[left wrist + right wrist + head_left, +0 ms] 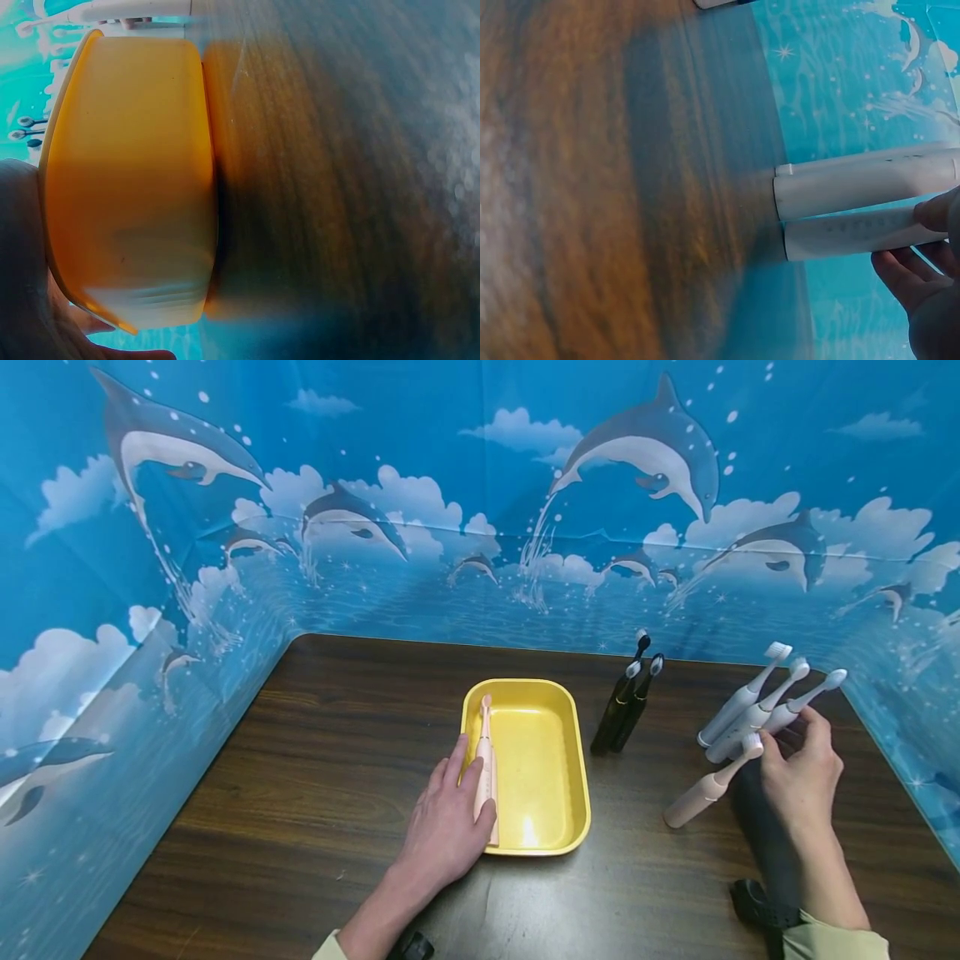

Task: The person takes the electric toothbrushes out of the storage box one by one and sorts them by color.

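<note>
In the head view a pink electric toothbrush (pixel 485 752) lies lengthwise along the left side of a yellow tray (pixel 579 760). My left hand (pixel 450 818) rests over the tray's left rim, its fingers extended and touching the toothbrush handle. The left wrist view shows the tray's outer wall (pixel 127 172) beside that hand. On the right, my right hand (pixel 806 768) pinches the handle of the rightmost white electric toothbrush (pixel 783 717) between thumb and fingers. The right wrist view shows this handle (pixel 840 234) upright beside another white one (pixel 855 187).
Two more white toothbrushes (pixel 738 703) stand beside the held one. A pink toothbrush (pixel 693 802) stands nearer to me. Three black toothbrushes (pixel 622 718) are grouped right of the tray. A dolphin-printed blue sheet (pixel 450 485) bounds the dark wooden table (pixel 322 760).
</note>
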Demonstrator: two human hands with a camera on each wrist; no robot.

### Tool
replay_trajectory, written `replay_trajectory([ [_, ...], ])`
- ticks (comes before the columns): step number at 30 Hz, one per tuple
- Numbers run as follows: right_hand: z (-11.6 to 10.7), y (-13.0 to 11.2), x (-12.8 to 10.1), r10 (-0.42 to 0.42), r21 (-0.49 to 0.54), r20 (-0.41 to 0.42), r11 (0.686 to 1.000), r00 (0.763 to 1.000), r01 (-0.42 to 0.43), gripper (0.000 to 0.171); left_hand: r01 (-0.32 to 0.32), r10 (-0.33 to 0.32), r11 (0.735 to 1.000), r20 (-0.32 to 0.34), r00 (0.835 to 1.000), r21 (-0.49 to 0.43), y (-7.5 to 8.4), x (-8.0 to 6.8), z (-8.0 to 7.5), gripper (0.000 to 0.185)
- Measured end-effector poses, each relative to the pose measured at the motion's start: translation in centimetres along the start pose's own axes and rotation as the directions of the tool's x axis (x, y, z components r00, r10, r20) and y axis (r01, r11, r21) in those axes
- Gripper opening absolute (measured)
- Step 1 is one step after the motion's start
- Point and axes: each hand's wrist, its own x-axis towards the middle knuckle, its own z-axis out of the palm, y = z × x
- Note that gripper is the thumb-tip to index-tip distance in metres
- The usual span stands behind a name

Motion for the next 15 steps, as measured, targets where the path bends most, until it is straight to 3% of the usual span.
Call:
replay_trajectory([
  [6, -0.30, -0.04, 0.01, 0.050, 0.025, 0.056, 0.998, 0.997, -0.051, 0.064, 0.002, -0.002, 1.000, 0.004, 1.000, 0.008, -0.03, -0.13, 0.09, 0.056],
  [15, -0.56, -0.06, 0.20, -0.023, 0.044, 0.160, 0.999, 0.987, 0.016, 0.065, -0.002, 0.002, 1.000, -0.003, 1.000, 0.018, 0.04, 0.06, 0.01, 0.056],
])
